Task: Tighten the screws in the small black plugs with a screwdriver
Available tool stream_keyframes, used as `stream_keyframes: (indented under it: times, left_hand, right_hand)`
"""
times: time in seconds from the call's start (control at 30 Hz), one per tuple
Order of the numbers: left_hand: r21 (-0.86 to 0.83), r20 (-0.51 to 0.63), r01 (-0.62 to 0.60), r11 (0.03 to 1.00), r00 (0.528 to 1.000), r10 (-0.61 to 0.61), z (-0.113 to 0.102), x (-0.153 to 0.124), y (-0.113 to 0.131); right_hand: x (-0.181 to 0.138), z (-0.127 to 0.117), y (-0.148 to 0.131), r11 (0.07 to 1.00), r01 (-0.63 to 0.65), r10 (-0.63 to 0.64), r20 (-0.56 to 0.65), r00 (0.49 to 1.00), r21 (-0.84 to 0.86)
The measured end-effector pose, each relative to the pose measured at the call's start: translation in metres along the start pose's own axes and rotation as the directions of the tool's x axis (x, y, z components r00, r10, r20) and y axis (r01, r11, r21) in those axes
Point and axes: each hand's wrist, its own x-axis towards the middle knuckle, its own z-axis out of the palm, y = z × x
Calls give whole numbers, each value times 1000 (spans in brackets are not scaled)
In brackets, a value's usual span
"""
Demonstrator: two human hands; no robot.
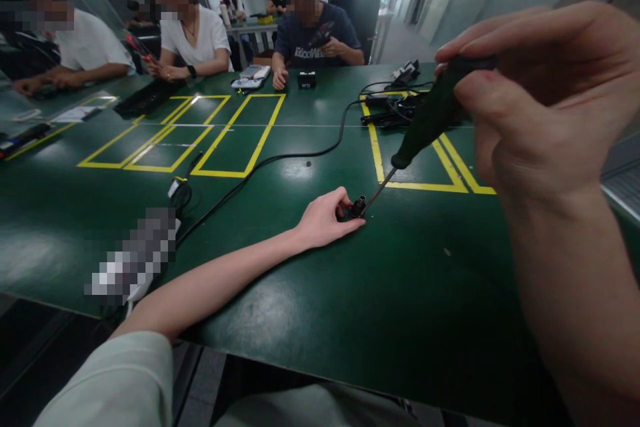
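My right hand (540, 87) is closed around the dark green handle of a screwdriver (425, 117), high on the right. The thin metal shaft slants down to the left, and its tip meets or nearly meets a small black part with a round metal socket (359, 204). Thumb and fingers of my left hand (325, 217) pinch that part against the green tabletop. Its lower side is partly hidden by my fingers, so I cannot tell its exact kind.
A black cable (280, 157) runs across the green table (425, 307). Yellow tape rectangles (245, 173) mark its surface. Black cables and parts (395, 110) lie at the back right. A blurred-out object (140, 253) is left of my forearm. Several people sit opposite.
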Motion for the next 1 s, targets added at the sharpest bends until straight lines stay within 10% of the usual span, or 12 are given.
stream_keyframes:
  times: [1.0]
  left_hand:
    - [-18,8,-10,1000,1000,10,0,0,2]
  right_hand:
    - [-3,0,-4,987,-134,121,127,984,93]
